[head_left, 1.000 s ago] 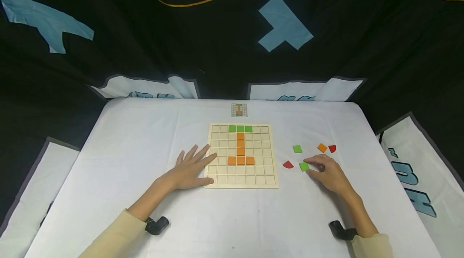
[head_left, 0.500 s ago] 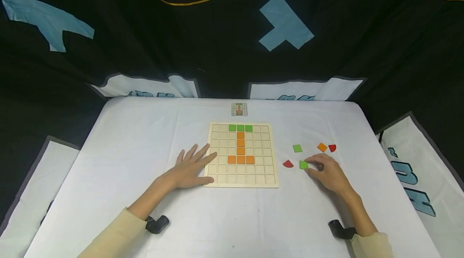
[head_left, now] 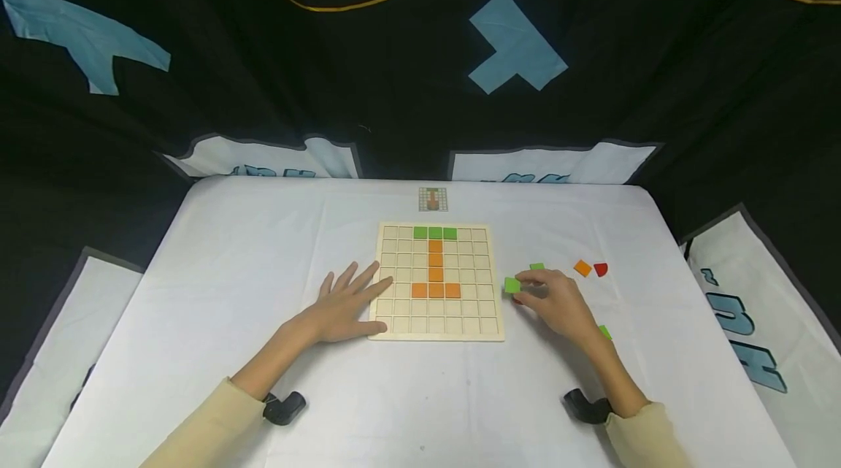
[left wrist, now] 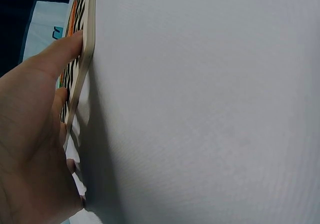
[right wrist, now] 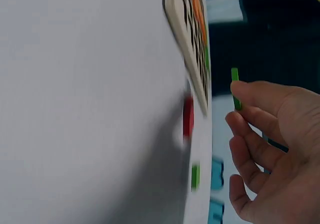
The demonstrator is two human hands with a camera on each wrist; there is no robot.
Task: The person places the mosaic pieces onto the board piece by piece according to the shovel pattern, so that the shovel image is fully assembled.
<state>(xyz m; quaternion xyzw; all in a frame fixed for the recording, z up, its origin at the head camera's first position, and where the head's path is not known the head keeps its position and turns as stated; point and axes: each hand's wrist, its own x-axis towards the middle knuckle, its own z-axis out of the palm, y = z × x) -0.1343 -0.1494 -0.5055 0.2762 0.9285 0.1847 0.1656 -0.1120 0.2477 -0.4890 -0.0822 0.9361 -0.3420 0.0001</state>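
A wooden grid board lies mid-table, with a row of green square tiles at its top and orange square tiles below forming an upside-down T. My left hand rests on its left edge, fingers spread and thumb on the near corner. Just right of the board, my right hand pinches a green square tile between thumb and fingers. The right wrist view shows that tile raised off the table. Below the hand there, a red quarter-round piece lies on the cloth; the head view hides it.
Another green tile lies partly behind my right fingers, and a green piece shows beside the wrist. Farther right are an orange tile and a red piece. A small pattern card lies beyond the board.
My right hand has lifted the green tile and carried it left toward the board. A green piece beside the right wrist has come into view. The left hand has not moved.
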